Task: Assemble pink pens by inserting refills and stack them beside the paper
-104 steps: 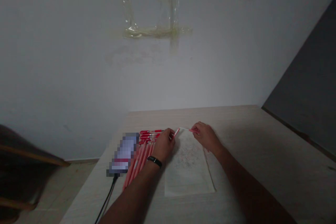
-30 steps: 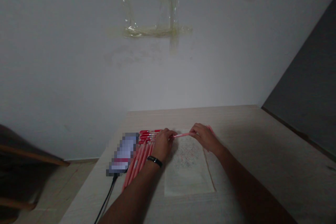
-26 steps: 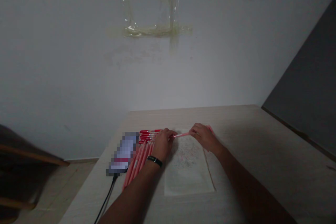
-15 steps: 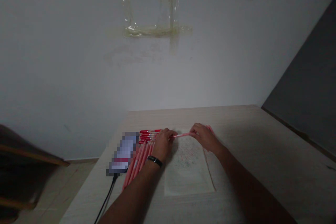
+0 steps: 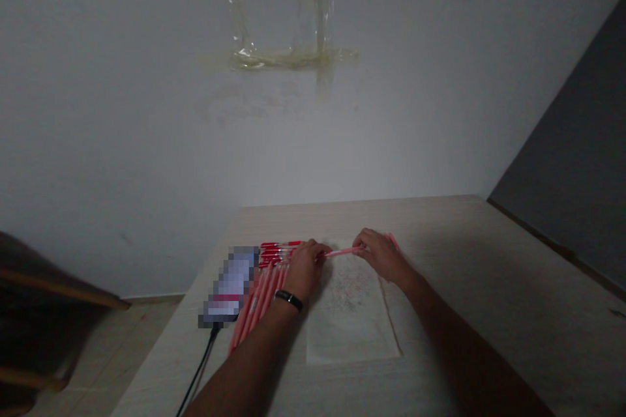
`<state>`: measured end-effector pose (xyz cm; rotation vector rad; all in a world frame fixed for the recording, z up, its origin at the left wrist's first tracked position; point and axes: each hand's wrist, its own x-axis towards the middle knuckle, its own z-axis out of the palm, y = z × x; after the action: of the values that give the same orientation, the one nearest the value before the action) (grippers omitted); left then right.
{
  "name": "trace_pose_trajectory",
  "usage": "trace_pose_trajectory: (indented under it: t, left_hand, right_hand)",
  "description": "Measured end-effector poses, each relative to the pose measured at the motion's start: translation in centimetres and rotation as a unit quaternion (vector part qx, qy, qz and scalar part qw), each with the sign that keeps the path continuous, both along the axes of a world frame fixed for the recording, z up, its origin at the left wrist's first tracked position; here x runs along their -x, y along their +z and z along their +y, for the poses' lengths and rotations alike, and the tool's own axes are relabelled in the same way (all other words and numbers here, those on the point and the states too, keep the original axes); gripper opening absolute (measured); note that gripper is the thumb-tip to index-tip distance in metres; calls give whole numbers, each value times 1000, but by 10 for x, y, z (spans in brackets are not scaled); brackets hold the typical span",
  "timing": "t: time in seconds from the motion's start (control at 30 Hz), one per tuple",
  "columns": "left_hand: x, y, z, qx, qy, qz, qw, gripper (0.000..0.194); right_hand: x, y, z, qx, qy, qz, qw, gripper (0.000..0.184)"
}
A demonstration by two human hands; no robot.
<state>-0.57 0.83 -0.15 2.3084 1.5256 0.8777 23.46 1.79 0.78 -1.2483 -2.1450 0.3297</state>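
My left hand (image 5: 306,267), with a black band on its wrist, is closed around one end of a slim pink pencil (image 5: 341,251). My right hand (image 5: 379,254) pinches the other end, so the pencil lies nearly level between them. A small part inside my left fingertips is too dark to make out. Below the hands is a pale sheet (image 5: 352,339) with grey and reddish specks scattered over its upper half. Pink ends (image 5: 392,242) show just behind my right hand, mostly hidden by it.
Several pink pencils (image 5: 254,306) lie side by side left of my left forearm. Beyond them are several red pens (image 5: 276,253). A phone-like device (image 5: 229,287), blurred out, has a black cable (image 5: 198,368). The wooden table (image 5: 415,215) meets a taped wall (image 5: 415,111).
Almost nothing differs. My right hand has shifted very slightly, and both hands keep hold of the pencil.
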Motion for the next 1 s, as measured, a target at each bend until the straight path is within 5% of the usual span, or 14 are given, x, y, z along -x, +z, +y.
trace_pose_trajectory:
  t: [0.3, 0.47, 1.0]
  left_hand:
    - [-2, 8, -3, 13, -3, -9, 1000, 22]
    - [-2, 9, -4, 9, 10, -12, 1000, 23]
    - [-2, 13, -5, 14, -4, -1, 1000, 23]
  right_hand:
    - [3, -2, 4, -1, 32, -28, 999, 37]
    - [5, 3, -1, 7, -1, 30, 1000, 8]
    - [0, 6, 1, -6, 18, -4, 1000, 15]
